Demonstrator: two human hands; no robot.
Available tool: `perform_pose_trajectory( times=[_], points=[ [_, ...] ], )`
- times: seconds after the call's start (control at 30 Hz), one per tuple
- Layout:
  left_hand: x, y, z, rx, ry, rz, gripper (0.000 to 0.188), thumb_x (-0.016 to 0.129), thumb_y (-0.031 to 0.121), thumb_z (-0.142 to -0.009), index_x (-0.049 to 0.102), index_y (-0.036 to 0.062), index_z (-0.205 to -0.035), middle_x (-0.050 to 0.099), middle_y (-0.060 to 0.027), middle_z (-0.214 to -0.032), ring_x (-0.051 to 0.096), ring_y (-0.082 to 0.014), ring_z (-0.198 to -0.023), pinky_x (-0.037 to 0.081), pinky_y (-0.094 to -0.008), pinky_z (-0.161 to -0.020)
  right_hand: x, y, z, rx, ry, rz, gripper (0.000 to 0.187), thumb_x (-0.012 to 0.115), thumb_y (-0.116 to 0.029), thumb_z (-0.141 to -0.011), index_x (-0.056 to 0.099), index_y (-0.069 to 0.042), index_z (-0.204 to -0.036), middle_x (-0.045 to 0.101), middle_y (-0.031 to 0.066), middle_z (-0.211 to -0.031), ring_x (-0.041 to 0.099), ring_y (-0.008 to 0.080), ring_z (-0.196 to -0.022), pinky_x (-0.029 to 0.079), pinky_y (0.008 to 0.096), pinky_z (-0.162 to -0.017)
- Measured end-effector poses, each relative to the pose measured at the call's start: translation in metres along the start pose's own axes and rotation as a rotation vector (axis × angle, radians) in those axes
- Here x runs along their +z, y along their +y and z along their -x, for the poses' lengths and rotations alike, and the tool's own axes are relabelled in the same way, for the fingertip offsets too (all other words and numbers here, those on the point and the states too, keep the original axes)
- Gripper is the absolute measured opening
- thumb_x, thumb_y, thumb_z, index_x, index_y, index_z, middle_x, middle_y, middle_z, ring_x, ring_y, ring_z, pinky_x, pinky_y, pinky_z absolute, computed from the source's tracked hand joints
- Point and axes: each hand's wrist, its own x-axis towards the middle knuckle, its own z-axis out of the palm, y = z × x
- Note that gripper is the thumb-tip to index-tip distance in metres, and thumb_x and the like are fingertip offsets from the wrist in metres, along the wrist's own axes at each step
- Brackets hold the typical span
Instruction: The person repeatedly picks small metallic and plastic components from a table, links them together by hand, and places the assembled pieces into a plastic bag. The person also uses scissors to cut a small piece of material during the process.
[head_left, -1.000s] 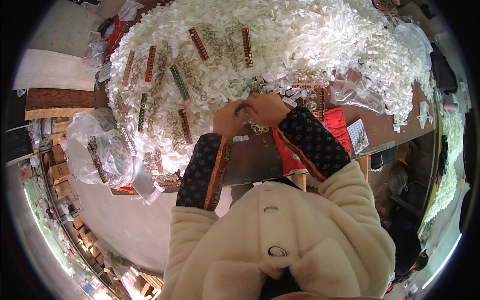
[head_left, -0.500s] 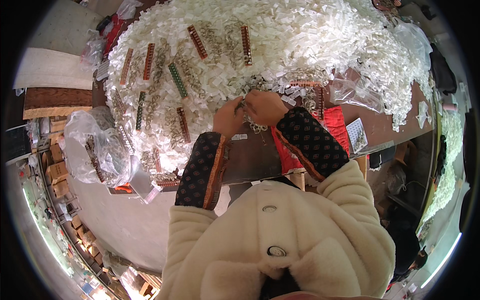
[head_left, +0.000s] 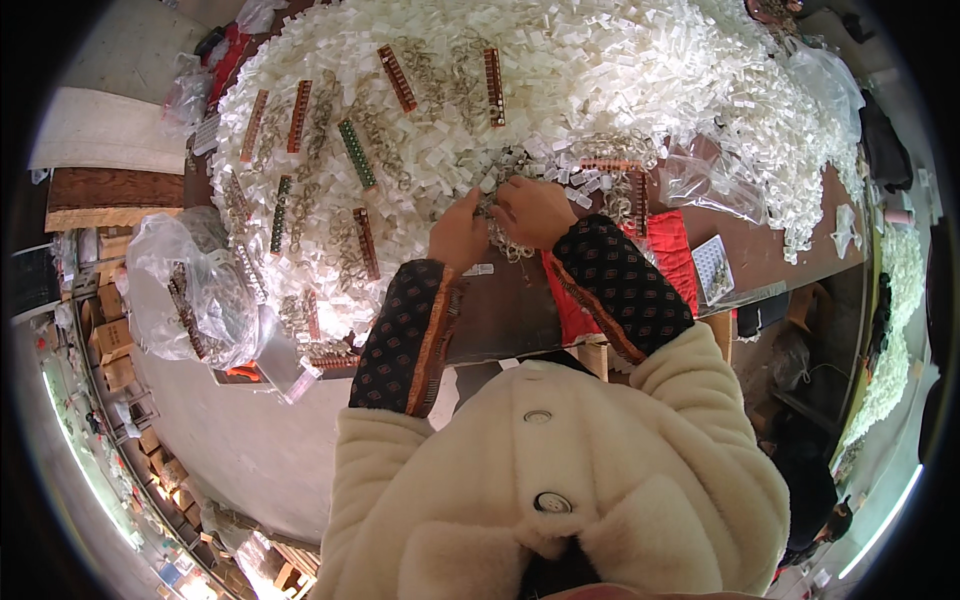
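Observation:
Close together at the near edge of a big heap of small clear-white plastic pieces (head_left: 600,80), my two hands work with fingertips almost meeting. My left hand (head_left: 460,234) is pinched, and what it holds is too small to make out. My right hand (head_left: 534,212) has its fingers curled and pressed together; whatever is in them is hidden. A loose bunch of metal rings (head_left: 514,246) lies just below my fingertips. Small silvery parts (head_left: 512,162) sit right beyond my hands. One white tag (head_left: 480,269) rests on the brown tabletop (head_left: 505,315) beside my left wrist.
Reddish-brown strips (head_left: 396,78) and a green strip (head_left: 355,153) lie on the heap among chains of rings. Red cloth (head_left: 672,262) is under my right forearm. A white dotted card (head_left: 713,270) lies to its right. Clear plastic bags (head_left: 195,285) bulge at the left edge.
My left hand has shifted slightly up, and its fingertips now sit a little apart from the right hand's. More of the ring bunch shows below the fingers.

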Motion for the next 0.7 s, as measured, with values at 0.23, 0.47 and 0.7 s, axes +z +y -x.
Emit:
perform_pose_trajectory(
  times=[0.23,0.47,0.7],
  points=[
    [-0.017,0.017,0.009,0.041,0.055,0.186,0.048,0.061,0.008,-0.082,0.05,-0.0008,-0.127,0.058,-0.0229,-0.106,0.059,-0.0385,-0.094,0.047,-0.0414,-0.084,-0.009,-0.005,-0.001,-0.074,0.034,-0.019,0.02,0.064,-0.025,-0.083,0.06,-0.006,-0.088,0.058,0.0113,-0.087,0.061,0.034,-0.082,0.049,0.0452,-0.069],
    [-0.036,0.017,0.008,0.034,-0.008,0.152,0.03,0.065,0.013,-0.084,0.062,0.0024,-0.112,0.061,-0.0159,-0.099,0.061,-0.0325,-0.088,0.049,-0.038,-0.078,-0.015,-0.01,-0.001,-0.152,0.041,-0.068,0.018,0.063,-0.025,-0.085,0.061,-0.008,-0.089,0.058,0.0101,-0.086,0.061,0.0347,-0.072,0.049,0.0452,-0.062],
    [-0.039,0.02,0.012,0.051,0.054,0.024,0.034,0.062,0.016,-0.088,0.061,0.0071,-0.121,0.063,-0.0158,-0.097,0.061,-0.0326,-0.09,0.048,-0.0381,-0.077,-0.01,-0.012,0.003,-0.088,0.054,-0.071,0.014,0.061,-0.02,-0.087,0.058,-0.007,-0.089,0.055,0.0103,-0.085,0.061,0.0354,-0.073,0.048,0.0465,-0.061]
  ],
)
